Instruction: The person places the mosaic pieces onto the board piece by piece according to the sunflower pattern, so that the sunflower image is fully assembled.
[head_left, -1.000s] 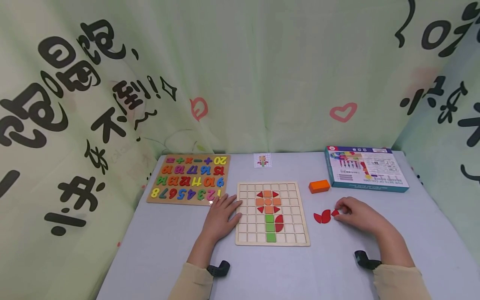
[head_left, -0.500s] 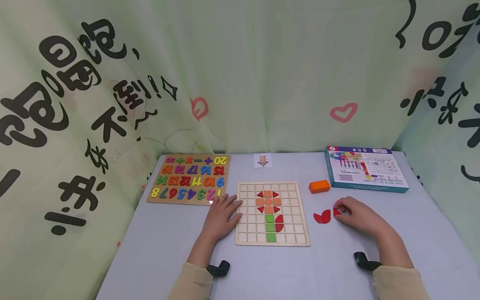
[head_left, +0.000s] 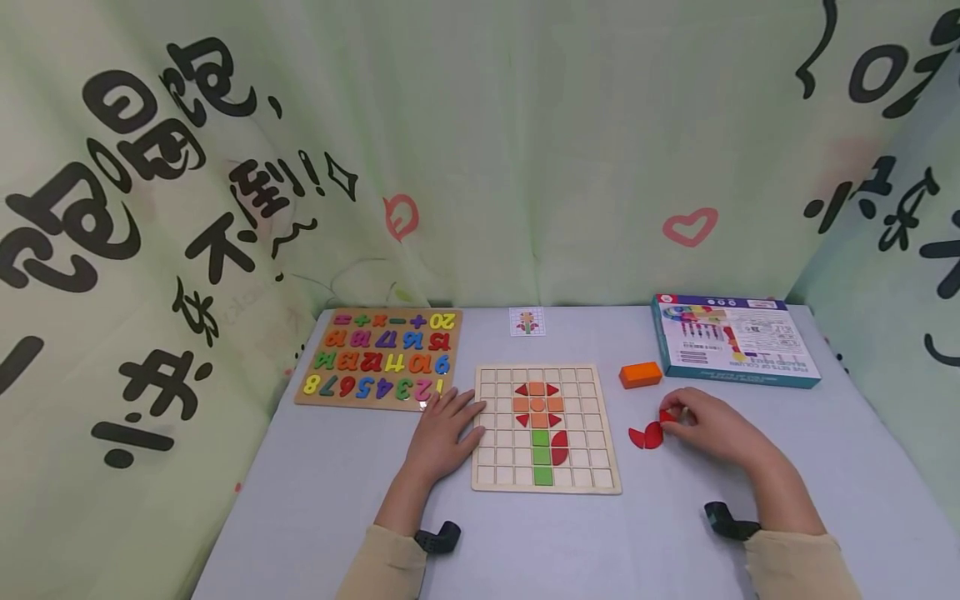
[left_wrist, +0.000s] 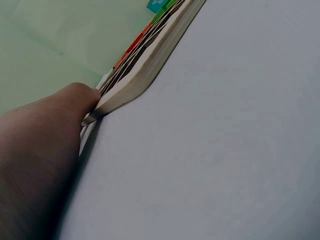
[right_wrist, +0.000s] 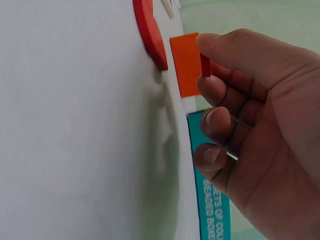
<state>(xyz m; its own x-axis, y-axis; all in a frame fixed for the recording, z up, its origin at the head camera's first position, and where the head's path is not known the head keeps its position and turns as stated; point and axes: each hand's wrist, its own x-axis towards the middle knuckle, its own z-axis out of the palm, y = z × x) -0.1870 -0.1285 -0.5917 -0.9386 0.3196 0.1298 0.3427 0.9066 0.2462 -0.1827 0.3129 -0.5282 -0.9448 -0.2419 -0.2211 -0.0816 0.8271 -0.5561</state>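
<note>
In the head view, my right hand (head_left: 708, 425) pinches a small red piece (head_left: 667, 416) between thumb and finger. The right wrist view shows this red piece (right_wrist: 205, 65) edge-on, off the tabletop. Just left of that hand, two red curved pieces (head_left: 652, 436) lie on the table. My left hand (head_left: 444, 437) rests, fingers extended, at the left edge of a wooden grid board (head_left: 495, 477). Its thumb (left_wrist: 82, 97) touches the board's side in the left wrist view. Orange, red and green pieces on the board form a flower, with red curved pieces (head_left: 559, 447) right of its green stem (head_left: 541, 456).
A number board (head_left: 386, 358) lies at the left, its lower right corner near my left fingertips. A small pattern card (head_left: 527, 322) is at the back. On the right are an orange block (head_left: 640, 375) and a flat teal box (head_left: 738, 342).
My right hand has shifted slightly left and away from me with the red piece, which now overlaps the neighbouring red piece in view. The left hand stays on the board's edge.
</note>
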